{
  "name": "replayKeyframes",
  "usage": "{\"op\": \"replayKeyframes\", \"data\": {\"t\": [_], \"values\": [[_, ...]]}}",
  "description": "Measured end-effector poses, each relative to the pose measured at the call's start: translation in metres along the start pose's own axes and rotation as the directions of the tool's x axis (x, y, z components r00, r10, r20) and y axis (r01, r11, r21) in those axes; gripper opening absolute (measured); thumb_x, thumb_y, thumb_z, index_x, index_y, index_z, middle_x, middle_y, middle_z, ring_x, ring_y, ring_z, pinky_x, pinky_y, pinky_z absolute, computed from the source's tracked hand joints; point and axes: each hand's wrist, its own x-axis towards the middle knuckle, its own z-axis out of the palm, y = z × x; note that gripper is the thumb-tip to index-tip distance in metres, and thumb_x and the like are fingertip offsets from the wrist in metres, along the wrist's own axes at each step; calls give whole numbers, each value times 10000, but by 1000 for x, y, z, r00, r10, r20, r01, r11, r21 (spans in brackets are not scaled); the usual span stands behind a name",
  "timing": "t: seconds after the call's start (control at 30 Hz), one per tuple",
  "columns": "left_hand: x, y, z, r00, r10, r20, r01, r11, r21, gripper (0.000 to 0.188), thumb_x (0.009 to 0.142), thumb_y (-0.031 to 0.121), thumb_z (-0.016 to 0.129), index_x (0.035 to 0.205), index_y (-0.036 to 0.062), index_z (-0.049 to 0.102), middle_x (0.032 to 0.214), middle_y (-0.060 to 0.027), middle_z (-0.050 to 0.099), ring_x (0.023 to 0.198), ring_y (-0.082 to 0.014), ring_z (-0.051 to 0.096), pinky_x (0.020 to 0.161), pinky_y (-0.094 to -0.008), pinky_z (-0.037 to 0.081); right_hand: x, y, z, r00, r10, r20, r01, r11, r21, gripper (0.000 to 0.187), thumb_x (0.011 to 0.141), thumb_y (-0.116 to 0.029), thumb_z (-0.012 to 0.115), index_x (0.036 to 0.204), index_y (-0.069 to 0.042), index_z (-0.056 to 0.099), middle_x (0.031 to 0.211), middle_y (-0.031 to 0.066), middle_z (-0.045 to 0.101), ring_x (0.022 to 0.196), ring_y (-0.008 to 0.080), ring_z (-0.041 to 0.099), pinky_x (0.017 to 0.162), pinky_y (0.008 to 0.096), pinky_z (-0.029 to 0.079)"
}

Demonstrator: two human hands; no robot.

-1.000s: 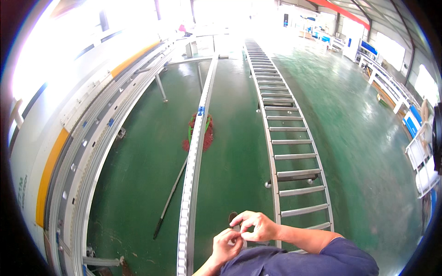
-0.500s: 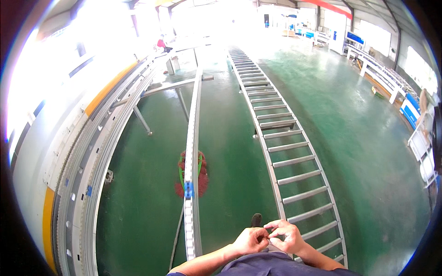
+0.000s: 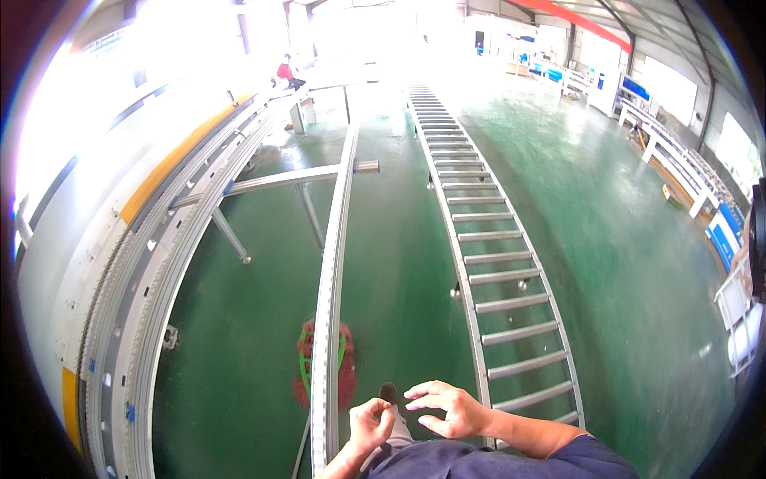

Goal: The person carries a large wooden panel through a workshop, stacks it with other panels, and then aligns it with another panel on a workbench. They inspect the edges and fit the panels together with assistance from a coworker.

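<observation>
While the left hand [image 3: 371,423] is curled, its fingertips drawn in toward the thumb, the right hand [image 3: 451,409] is loosely open, fingers spread toward it; the two are near each other but apart. Whether something small sits in the left hand's pinch cannot be told. Nearest the left hand is a long silver metal rail [image 3: 329,319], running away from the person just to that hand's left in view. To the right, a roller conveyor [image 3: 499,258] stretches into the distance, the right forearm crossing its near end in view. A dark shoe [image 3: 388,392] shows beyond the gap between the hands. Left of it, a mop with a reddish head [image 3: 346,379] and green frame lies on the green floor [image 3: 415,303], partly hidden by the rail.
</observation>
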Motion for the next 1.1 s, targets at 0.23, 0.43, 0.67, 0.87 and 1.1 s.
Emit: {"op": "replayKeyframes", "data": {"t": [0.23,0.43,0.67,0.87,1.1], "values": [[223,-47,31,912,-39,408,105,984,-142,134,943,124,575,968,2,624,675,-92,615,585,-119,568,565,-301,484,150,99,-87,972,221,-81,-212,971,113,293,802,-82,676,1089,-23,689,1230,156,620,1163,293,593,1008,374,466],[427,-56,66,717,242,654,-152,969,-193,113,953,114,518,919,16,565,724,-145,613,626,-329,615,598,-380,500,240,174,-186,924,253,-285,-233,967,104,297,786,-71,697,1078,-19,693,1203,159,640,1136,292,611,977,380,476],[634,-105,130,738,252,627,-256,963,-85,157,950,118,533,828,20,548,687,-146,573,599,-345,584,561,-410,469,364,329,-298,901,300,-313,-214,935,282,295,785,-66,697,1069,12,692,1200,166,636,1117,279,611,956,374,479],[788,-122,150,898,172,404,-214,975,60,98,878,41,634,799,24,580,692,-116,581,587,-271,584,544,-368,463,514,427,-416,983,162,-87,-136,958,253,303,779,-81,706,1079,-36,702,1205,139,647,1146,272,600,995,384,463],[967,-183,165,967,201,156,-205,979,11,111,787,-71,681,850,2,626,797,-116,644,663,-222,636,593,-303,507,696,543,-501,987,48,155,-85,966,244,322,774,-73,696,1086,2,670,1234,145,607,1128,290,597,986,369,467]]}}
